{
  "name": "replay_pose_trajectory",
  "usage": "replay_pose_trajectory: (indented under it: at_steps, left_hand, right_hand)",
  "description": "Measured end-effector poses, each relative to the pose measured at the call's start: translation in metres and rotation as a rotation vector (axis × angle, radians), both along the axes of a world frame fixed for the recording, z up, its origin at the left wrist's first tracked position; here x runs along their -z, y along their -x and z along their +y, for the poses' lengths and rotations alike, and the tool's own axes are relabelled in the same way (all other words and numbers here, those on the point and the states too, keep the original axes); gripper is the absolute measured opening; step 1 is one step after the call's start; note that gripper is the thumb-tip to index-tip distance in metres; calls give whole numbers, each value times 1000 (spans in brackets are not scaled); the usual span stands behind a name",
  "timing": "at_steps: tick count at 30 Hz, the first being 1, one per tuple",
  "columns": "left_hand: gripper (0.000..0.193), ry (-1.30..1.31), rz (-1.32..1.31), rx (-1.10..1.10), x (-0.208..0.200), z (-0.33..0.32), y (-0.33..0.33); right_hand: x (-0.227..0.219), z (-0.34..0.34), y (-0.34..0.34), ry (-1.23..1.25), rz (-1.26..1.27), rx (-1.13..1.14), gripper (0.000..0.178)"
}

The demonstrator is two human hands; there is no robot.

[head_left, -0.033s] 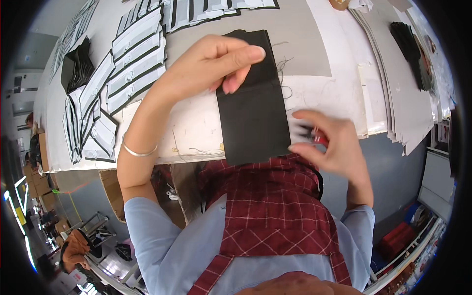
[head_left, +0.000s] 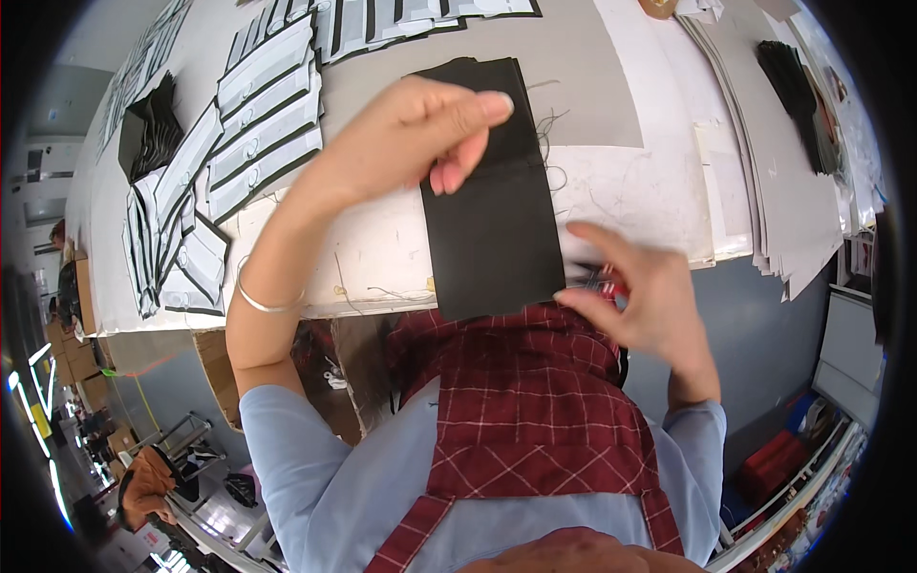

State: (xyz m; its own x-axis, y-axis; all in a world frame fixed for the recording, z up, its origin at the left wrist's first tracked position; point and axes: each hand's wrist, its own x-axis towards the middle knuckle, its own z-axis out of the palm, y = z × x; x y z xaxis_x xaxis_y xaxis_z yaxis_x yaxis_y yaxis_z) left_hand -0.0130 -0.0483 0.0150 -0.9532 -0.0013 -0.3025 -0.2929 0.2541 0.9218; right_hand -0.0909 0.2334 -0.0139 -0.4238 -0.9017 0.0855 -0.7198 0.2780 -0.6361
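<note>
A long black fabric piece (head_left: 497, 224) lies over the near edge of the table, its lower end hanging in front of my apron. Above its upper part is my left hand (head_left: 430, 124), thumb and forefinger pressed together in a pinch; what they hold, if anything, is too small to make out. Just right of the fabric's lower edge, my right hand (head_left: 645, 286) grips small red-handled thread snips (head_left: 607, 280) in its curled fingers. Motion smears the snips' blades, and my thumb and forefinger are apart around them. Loose dark threads (head_left: 554, 143) lie along the fabric's right side.
Overlapping white pieces with black edges (head_left: 263, 124) lie at the left and far side of the table. Folded black pieces (head_left: 153, 129) stand at the left. Another black bundle (head_left: 798, 105) rests on stacked grey sheets (head_left: 764, 191) at the right.
My right hand has shifted slightly toward me with the thread snips. My left hand has moved a little left and nearer, still pinched. The black fabric looks unmoved.
</note>
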Motion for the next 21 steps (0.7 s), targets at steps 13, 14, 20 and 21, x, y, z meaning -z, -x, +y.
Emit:
replay_pose_trajectory:
  at_steps: [13, 14, 20, 21]
  left_hand:
    - [54, 426, -52, -27, 23, 67, -10]
    - [54, 406, -70, -38, 22, 67, -12]
    - [52, 336, -77, -101, 22, 72, -25]
    - [52, 334, -76, -105, 23, 72, -25]
  right_hand:
    - [20, 26, -58, 133, -944, 141, 68]
    - [20, 27, -58, 177, -1053, 166, 65]
    - [22, 33, -59, 221, -1197, 144, 60]
    - [22, 34, -58, 204, -1231, 134, 59]
